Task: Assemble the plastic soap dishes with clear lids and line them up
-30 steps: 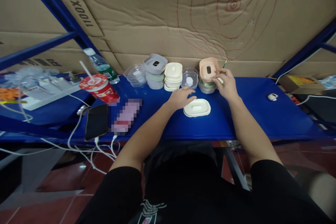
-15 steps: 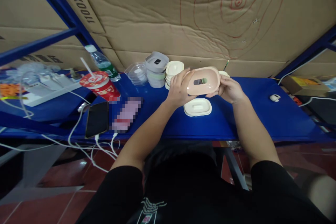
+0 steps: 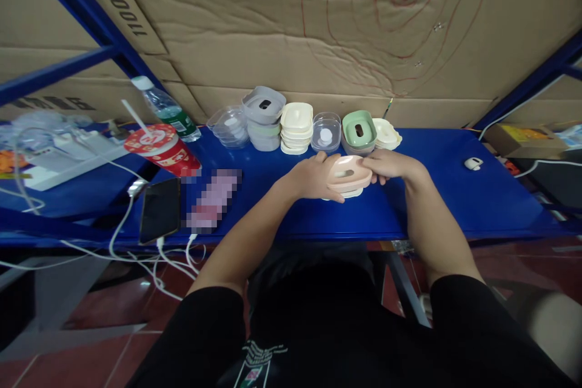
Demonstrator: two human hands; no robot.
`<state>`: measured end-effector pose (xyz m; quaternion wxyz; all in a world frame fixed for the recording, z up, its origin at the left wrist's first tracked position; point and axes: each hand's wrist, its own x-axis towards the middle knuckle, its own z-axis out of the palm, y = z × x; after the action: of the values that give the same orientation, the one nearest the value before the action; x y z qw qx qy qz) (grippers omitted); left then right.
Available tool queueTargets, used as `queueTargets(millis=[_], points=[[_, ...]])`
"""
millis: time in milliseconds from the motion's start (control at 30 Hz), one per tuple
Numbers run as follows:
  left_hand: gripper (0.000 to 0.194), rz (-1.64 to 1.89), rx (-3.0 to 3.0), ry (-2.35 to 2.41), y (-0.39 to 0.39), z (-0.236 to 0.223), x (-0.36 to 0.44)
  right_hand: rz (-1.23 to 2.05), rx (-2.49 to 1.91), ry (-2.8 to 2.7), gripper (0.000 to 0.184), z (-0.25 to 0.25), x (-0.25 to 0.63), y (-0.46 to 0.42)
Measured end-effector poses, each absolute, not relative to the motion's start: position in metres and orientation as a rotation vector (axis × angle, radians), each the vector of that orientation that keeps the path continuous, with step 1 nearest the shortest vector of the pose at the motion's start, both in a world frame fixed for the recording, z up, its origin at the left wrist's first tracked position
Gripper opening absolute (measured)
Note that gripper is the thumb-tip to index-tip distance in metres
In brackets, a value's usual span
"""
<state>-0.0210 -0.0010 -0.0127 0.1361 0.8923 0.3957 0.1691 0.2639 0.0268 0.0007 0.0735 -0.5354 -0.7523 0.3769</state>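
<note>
A pink oval plastic piece (image 3: 357, 182), like a small box cover with a slot in its middle, rests over a cream oval base (image 3: 353, 193) on the blue table. My left hand (image 3: 313, 179) grips its left end, fingers along the near side. At the right end, my right hand (image 3: 386, 167) pinches the rim with curled fingers. Most of the cream base is hidden beneath the pink piece. Behind my hands stand a stack of cream pieces (image 3: 297, 127), a clear container (image 3: 326, 131) and a green slotted box (image 3: 359, 130).
Grey slotted boxes (image 3: 264, 106) and clear lids (image 3: 228, 127) stand further left. A red cup (image 3: 163, 148) with a straw, a water bottle (image 3: 170, 112) and two cabled phones (image 3: 160, 211) occupy the left side. A white earbud case (image 3: 473, 163) lies to the right.
Both hands have lowered the pink piece from above the table onto the cream base. The clear container and green box behind now show. The view has shifted slightly.
</note>
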Motion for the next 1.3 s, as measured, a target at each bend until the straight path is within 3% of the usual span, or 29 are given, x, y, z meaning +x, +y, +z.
queueTargets(millis=[233, 633, 700, 833, 900, 1133, 1300], points=[[0.128, -0.053, 2.619, 1.23, -0.003, -0.003, -0.021, 0.907, -2.021, -2.46, 0.052, 0.015, 0.234, 0.017], [0.146, 0.02, 2.639, 1.199, 0.016, -0.024, -0.026, 0.847, -1.997, -2.494, 0.068, 0.006, 0.232, 0.022], [0.134, 0.148, 2.593, 1.197, 0.021, -0.02, -0.03, 0.849, -1.997, -2.481, 0.067, 0.007, 0.231, 0.021], [0.082, 0.589, 2.392, 1.352, 0.031, -0.016, -0.03, 0.884, -1.994, -2.47, 0.065, 0.009, 0.23, 0.019], [0.065, 0.704, 2.303, 1.466, 0.036, -0.019, -0.028, 0.901, -1.976, -2.475, 0.064, 0.008, 0.229, 0.019], [0.029, 0.76, 2.257, 1.53, 0.054, -0.04, -0.023, 0.884, -1.967, -2.415, 0.07, 0.007, 0.23, 0.02], [0.021, 0.913, 2.159, 1.593, 0.052, -0.036, -0.024, 0.817, -1.937, -2.392, 0.07, 0.009, 0.232, 0.019]])
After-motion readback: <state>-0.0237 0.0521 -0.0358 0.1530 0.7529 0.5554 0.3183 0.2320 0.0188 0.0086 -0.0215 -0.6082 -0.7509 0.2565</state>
